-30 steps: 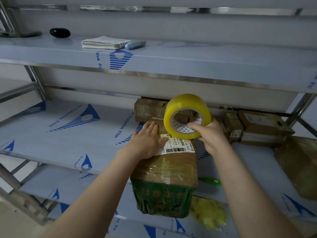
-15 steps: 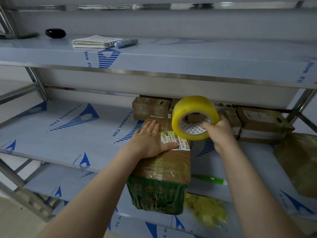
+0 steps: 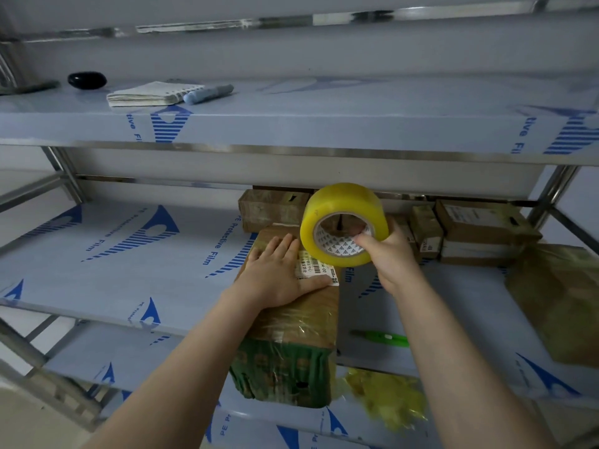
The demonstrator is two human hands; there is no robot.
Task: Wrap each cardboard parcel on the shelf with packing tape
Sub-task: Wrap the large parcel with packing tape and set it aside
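Observation:
A brown cardboard parcel with a green printed front and a white barcode label lies on the middle shelf, overhanging its front edge. My left hand lies flat on the parcel's top, thumb along the label. My right hand grips a yellow roll of packing tape by its core, holding it upright just above the parcel's far right end. More cardboard parcels stand at the back of the shelf, with others at the right.
A green utility knife lies on the shelf right of the parcel. Crumpled yellow tape sits on the lower shelf. A brown wrapped package fills the right side. The top shelf holds a notepad, a blue marker and a black object.
My right hand has carried the tape roll slightly to the right, off the label end of the parcel. My left hand stays pressed on the parcel's top.

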